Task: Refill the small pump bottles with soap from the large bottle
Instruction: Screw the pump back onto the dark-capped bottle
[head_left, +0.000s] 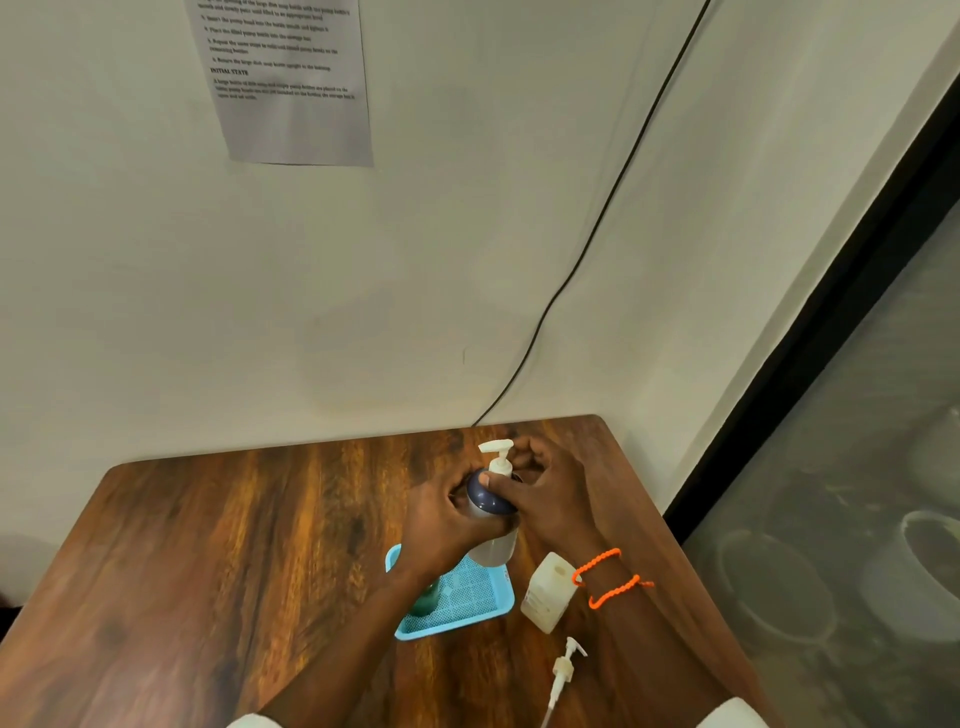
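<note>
Both forearms are bare up to short white sleeves (249, 721) that just peek in at the bottom edge. Two twisted bright-orange cord bracelets (608, 577) loop the right wrist, one with a loose tail.

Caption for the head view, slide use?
Both hands hold a pump bottle above the blue tray.

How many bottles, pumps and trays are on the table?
Bottles: 3, a pump bottle in the hands, a square pale one, a green one in the tray, partly hidden.
Pumps: 2, one on the held bottle, one loose.
Trays: 1, blue.
Total: 6
</note>
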